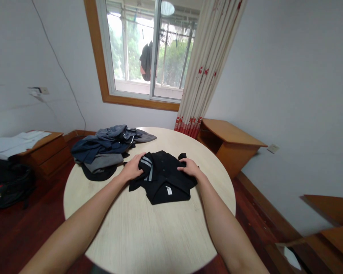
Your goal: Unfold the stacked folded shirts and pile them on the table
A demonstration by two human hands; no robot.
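A black shirt (171, 176) lies partly folded on the round table (148, 236), its neckline and white label toward me. Small dark buttons show on its upper part. On its left side, my left hand (133, 167) is closed on the cloth beside a section with grey stripes. My right hand (189, 167) grips the shirt's right edge, thumb lying over the fabric. The fingertips of both hands are partly hidden by the dark cloth.
A heap of grey, navy and black clothes (98, 148) sits at the table's back left. Behind the table on the right stands a wooden desk (231, 133). A drawer cabinet (51, 154) and a black backpack (8, 182) are at the left. A curtain (205, 64) hangs by the window.
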